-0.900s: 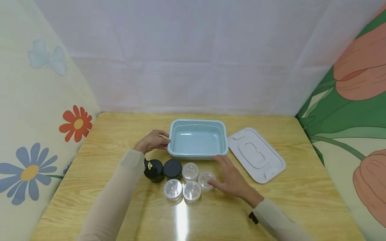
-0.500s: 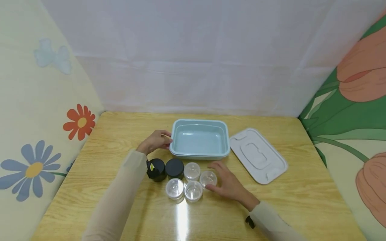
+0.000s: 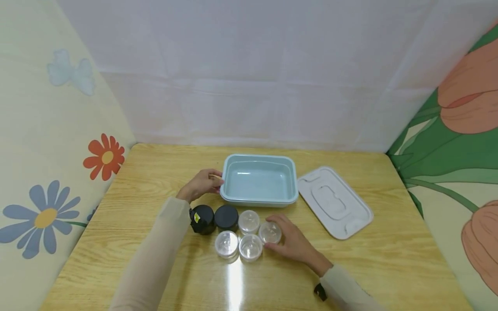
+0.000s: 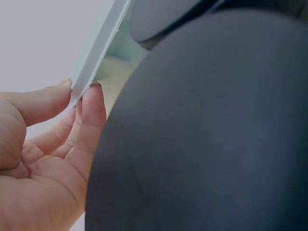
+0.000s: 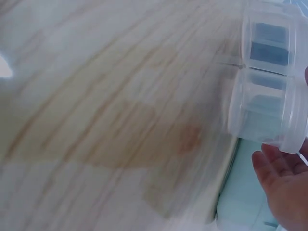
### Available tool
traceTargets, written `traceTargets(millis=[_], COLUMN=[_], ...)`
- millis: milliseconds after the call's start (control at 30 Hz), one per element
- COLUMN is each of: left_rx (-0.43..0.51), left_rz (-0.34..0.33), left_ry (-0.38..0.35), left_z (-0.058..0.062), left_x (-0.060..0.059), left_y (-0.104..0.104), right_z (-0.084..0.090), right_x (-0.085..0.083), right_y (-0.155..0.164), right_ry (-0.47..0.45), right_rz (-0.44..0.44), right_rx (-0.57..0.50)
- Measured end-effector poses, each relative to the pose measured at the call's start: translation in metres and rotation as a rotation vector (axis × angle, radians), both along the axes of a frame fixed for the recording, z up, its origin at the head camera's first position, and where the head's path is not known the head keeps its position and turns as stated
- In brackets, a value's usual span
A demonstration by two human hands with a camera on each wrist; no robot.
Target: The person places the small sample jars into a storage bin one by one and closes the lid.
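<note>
My left hand (image 3: 202, 184) pinches the left rim of a light blue rectangular tub (image 3: 260, 203). In the left wrist view, thumb and fingers (image 4: 94, 106) grip the pale rim (image 4: 98, 53) from both sides. My right hand (image 3: 293, 242) curls round a clear round lidded jar (image 3: 270, 233), thumb at its near side and fingertips at its far side. The right wrist view shows that jar (image 5: 262, 108) above the fingers, with part of the hand cut off. Other clear jars (image 3: 250, 247) and two black-lidded jars (image 3: 226, 217) stand beside it, in front of the tub.
A white lid (image 3: 335, 202) lies slanted on the wooden table (image 3: 373, 268), right of the tub. A black jar lid (image 4: 207, 125) fills much of the left wrist view. Cloth with printed flowers borders both sides, and a white cloth (image 3: 249, 86) hangs behind.
My right hand has drawn back from the tub's front rim and closed round the rightmost clear jar. My left hand stays at the tub's left rim. The head view has shifted slightly.
</note>
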State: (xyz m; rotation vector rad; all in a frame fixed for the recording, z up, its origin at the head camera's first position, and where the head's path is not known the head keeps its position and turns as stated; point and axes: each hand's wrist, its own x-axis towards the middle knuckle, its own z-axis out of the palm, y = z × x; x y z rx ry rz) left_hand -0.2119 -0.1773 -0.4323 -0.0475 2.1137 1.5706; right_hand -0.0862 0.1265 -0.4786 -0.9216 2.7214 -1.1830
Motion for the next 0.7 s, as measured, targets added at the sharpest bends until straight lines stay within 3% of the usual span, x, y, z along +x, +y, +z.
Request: traceTargets(millis=[367, 700], left_rx=[0.018, 0.02], left_rz=[0.021, 0.028], left_ry=[-0.003, 0.01], left_z=[-0.0063, -0.0039], left_x=[0.0015, 0.0029], left_y=[0.0005, 0.0006], right_z=[-0.0019, -0.0091], right_x=[0.0019, 0.0008], right_y=[0.0013, 0.0005], right_ry=[-0.001, -0.029], right_rz=[0.005, -0.032], right_rx=[-0.015, -0.093])
